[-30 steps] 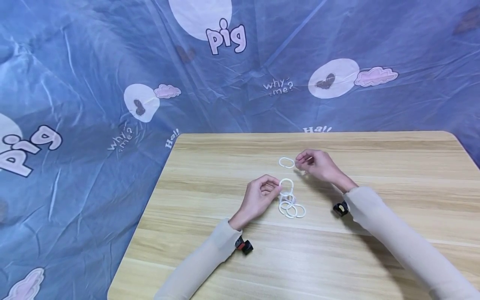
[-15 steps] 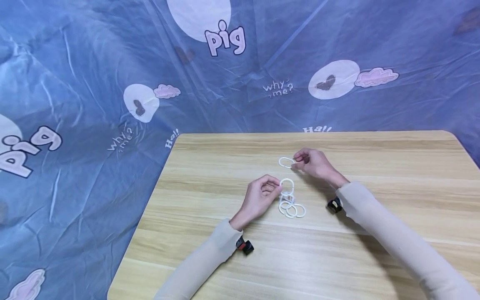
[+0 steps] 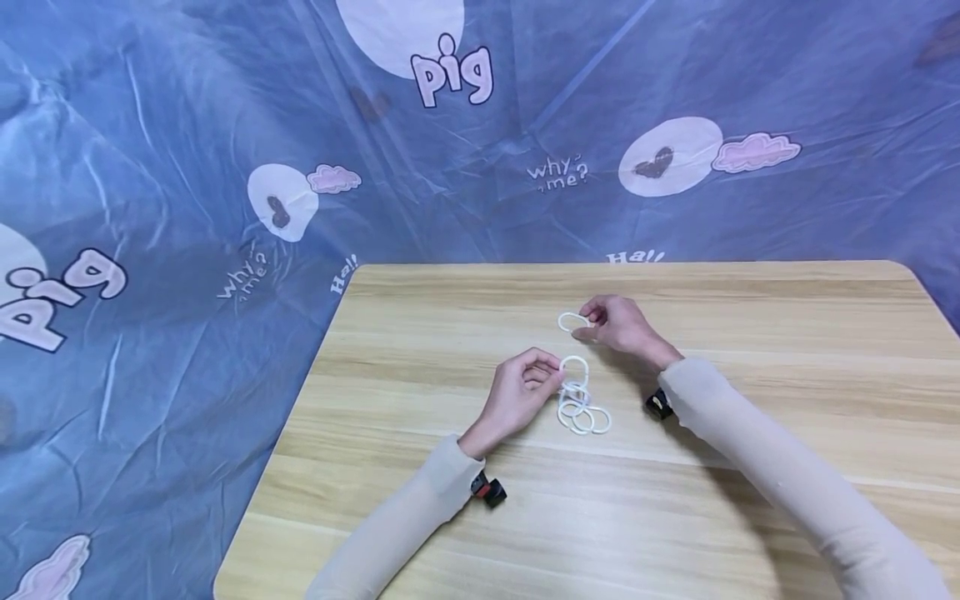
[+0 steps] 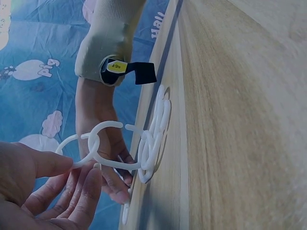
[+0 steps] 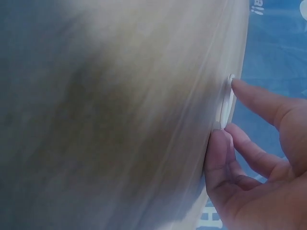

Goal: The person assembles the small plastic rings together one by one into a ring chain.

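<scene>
My left hand [image 3: 519,387] pinches the top ring [image 3: 574,358] of a chain of white C-shaped plastic rings between thumb and fingertips. In the left wrist view that ring is raised, and a second ring [image 4: 115,164] linked through it slants down to several interlinked rings [image 4: 160,115] lying on the table. Farther back, a single white ring [image 3: 561,320] lies apart from the chain. My right hand [image 3: 619,325] has thumb and fingertips at opposite edges of its right end, partly covering it. The right wrist view shows this ring [image 5: 226,103] edge-on between them.
The wooden table [image 3: 787,375] has rounded far corners. Behind it and along its left side hangs a blue printed cloth [image 3: 480,208]. A small black camera [image 3: 491,492] sits at the left cuff, another black camera [image 3: 658,406] at the right.
My right hand has moved left from beside the single ring and now takes hold of its right end. The left hand and the chain have stayed in place.
</scene>
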`<state>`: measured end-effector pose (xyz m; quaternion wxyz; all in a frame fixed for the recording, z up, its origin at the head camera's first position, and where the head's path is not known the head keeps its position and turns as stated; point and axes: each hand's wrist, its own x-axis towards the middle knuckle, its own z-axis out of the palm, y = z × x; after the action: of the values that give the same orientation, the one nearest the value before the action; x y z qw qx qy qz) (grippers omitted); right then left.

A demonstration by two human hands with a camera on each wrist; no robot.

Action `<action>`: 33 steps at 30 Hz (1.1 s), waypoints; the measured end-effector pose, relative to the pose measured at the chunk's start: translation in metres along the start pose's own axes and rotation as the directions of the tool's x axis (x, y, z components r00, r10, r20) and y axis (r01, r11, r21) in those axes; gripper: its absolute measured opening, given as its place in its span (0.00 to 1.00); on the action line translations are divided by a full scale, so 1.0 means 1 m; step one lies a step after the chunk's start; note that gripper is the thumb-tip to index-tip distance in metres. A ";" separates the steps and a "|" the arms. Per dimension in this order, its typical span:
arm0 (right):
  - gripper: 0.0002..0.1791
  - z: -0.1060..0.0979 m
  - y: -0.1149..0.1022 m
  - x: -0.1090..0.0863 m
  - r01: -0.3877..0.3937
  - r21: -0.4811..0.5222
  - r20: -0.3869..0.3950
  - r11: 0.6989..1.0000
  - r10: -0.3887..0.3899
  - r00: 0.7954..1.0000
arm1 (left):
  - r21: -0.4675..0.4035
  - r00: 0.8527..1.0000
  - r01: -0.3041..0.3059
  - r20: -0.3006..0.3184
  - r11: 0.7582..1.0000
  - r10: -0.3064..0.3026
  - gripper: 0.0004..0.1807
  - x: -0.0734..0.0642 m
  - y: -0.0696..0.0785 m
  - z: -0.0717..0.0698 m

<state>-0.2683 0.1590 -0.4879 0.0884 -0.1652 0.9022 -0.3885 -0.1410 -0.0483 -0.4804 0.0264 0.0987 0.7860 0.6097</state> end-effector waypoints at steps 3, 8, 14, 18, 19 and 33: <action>0.21 0.001 -0.001 0.000 -0.010 -0.017 -0.002 1.000 0.010 1.000 | -0.013 1.000 0.013 0.003 1.000 -0.013 0.07 -0.002 0.001 0.000; 0.20 0.003 -0.004 -0.001 -0.026 -0.030 0.000 0.999 0.026 1.000 | -0.025 1.000 0.022 0.009 0.999 -0.022 0.07 -0.003 -0.001 0.000; 0.21 0.004 -0.003 -0.005 -0.018 0.017 0.014 1.000 0.018 1.000 | -0.027 1.000 0.020 0.006 0.999 -0.020 0.07 -0.005 -0.006 -0.001; 0.21 0.005 -0.001 -0.012 0.001 0.076 0.015 0.997 -0.002 1.000 | -0.024 1.000 0.021 0.010 0.999 -0.021 0.07 -0.007 -0.008 -0.002; 0.20 0.006 0.000 -0.014 0.003 0.086 0.017 0.996 -0.004 1.000 | -0.020 1.000 0.022 0.011 1.000 -0.022 0.08 -0.007 -0.008 -0.003; 0.11 0.003 -0.001 -0.041 0.005 0.190 0.089 0.982 -0.022 0.996 | -0.009 1.000 0.008 0.024 1.000 -0.008 0.08 -0.010 -0.013 -0.006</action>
<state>-0.2293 0.1713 -0.4880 0.1419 -0.1795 0.8551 -0.4652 -0.1340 -0.0593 -0.4924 0.0390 0.1028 0.7834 0.6117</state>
